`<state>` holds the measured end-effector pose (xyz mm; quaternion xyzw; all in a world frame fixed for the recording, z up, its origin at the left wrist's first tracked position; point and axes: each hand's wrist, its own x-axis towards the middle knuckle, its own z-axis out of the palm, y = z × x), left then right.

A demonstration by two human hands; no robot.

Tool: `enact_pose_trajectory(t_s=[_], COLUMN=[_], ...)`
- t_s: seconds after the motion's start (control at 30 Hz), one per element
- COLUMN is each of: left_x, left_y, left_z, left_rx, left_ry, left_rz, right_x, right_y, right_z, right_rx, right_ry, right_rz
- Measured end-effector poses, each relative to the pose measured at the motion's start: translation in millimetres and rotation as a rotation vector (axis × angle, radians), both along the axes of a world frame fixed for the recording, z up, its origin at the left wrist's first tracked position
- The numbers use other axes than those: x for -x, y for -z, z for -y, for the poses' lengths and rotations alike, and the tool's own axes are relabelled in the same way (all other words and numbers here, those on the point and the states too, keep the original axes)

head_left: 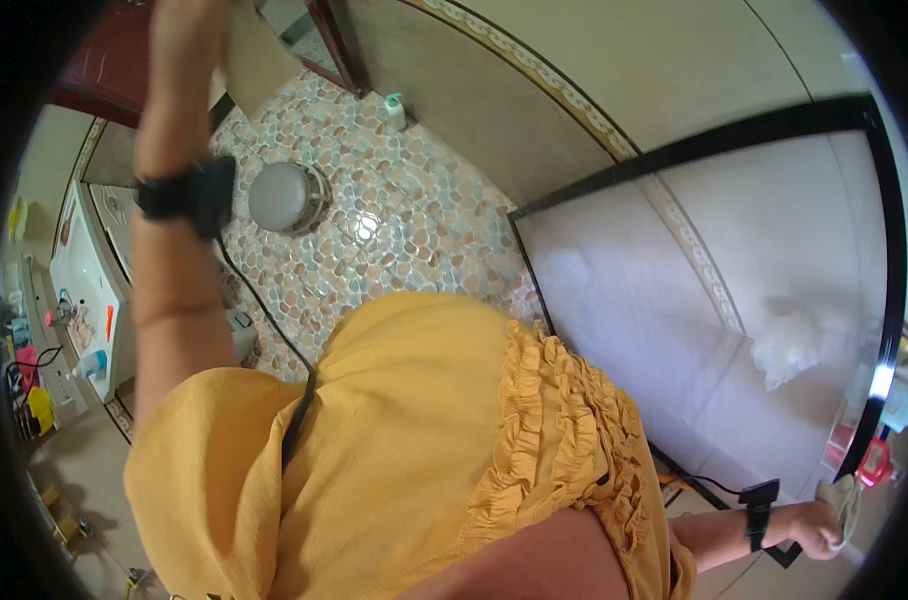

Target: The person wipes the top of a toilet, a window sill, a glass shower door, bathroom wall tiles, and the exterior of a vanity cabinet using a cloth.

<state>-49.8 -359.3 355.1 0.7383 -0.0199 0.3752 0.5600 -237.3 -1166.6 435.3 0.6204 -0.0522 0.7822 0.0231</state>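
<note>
My left arm stretches forward on the left, with a black strap and a cabled black device at the wrist. My left hand [186, 40] is blurred at the top edge, next to a dark red door panel [104, 60]. Its fingers are out of sight. On the far lower right, my right hand [817, 527] is closed around a pale cloth [842, 505]. That cloth is by the lower corner of a black-framed glass panel [624, 270]. Another black device sits on my right wrist.
A round grey stool [282, 198] stands on the pebble-patterned floor [394, 220]. Against the wall is a white pump bottle [396, 112]. The white washbasin [89, 250] on the left holds small items. A whitish plastic bag [786, 345] shows at the glass. Something red [876, 462] is near my right hand.
</note>
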Motion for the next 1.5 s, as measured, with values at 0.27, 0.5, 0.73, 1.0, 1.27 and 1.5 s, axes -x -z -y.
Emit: enact_pose_trajectory(t_s=[0.27,0.5,0.73,1.0,1.27,1.5], left_x=[127.2,171.3,186.3,127.7,-41.8,-153.8], left_y=[295.2,297.9,288.1,280.4,227.7,175.3], left_z=[-11.7,-15.4,-61.0,-101.6,-127.2,-144.7], left_rx=[0.712,0.780,0.821,0.902,0.582,0.280], left_ry=[0.106,0.123,-0.157,-0.294,-0.104,0.100], left_rz=[-0.755,-0.960,-0.868,-0.827,-0.892,-0.753], right_x=[-142.6,-218.5,-322.7,-442.5,-546.1,-558.4], right_y=[228.9,282.7,171.7,105.1,236.2,267.3], right_z=[-219.0,-421.2,-481.2,-522.5,-604.1,-662.3], right_rx=[-0.367,-0.887,-0.558,0.319,0.739,0.629], right_ry=[-0.570,-1.387,-1.166,-0.166,-0.902,-1.348], right_rz=[-1.223,-1.842,-0.855,-0.611,-0.884,-1.319])
